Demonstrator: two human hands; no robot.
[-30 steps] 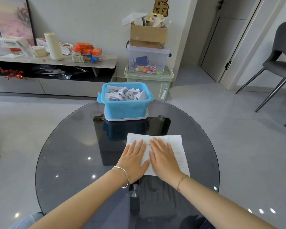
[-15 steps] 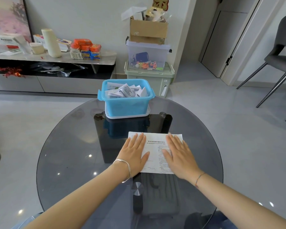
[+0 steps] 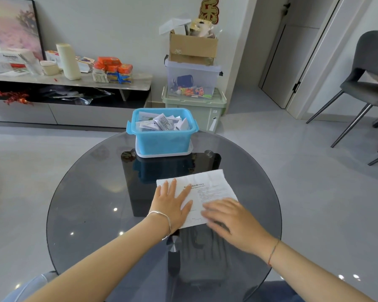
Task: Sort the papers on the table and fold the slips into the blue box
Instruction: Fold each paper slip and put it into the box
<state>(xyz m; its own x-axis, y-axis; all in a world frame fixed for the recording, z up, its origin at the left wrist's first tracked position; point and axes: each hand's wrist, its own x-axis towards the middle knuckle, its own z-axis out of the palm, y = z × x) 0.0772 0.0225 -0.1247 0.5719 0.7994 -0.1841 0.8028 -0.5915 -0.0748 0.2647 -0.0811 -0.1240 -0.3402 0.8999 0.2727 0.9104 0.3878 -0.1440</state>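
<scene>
I see one printed paper (image 3: 210,188) lying flat near the middle of the round glass surface (image 3: 92,192), a little turned. My left hand (image 3: 172,205) presses on its left part with straight fingers, grasping nothing. My right hand (image 3: 229,221) rests flat on its near right corner, also released and somewhat blurred. The blue box (image 3: 162,142) stands at the far edge, full of folded slips (image 3: 162,124).

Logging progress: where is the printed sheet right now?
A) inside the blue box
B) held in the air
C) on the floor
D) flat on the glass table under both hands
D: the printed sheet lies flat on the glass table, left hand and right hand laid open on it.
</scene>
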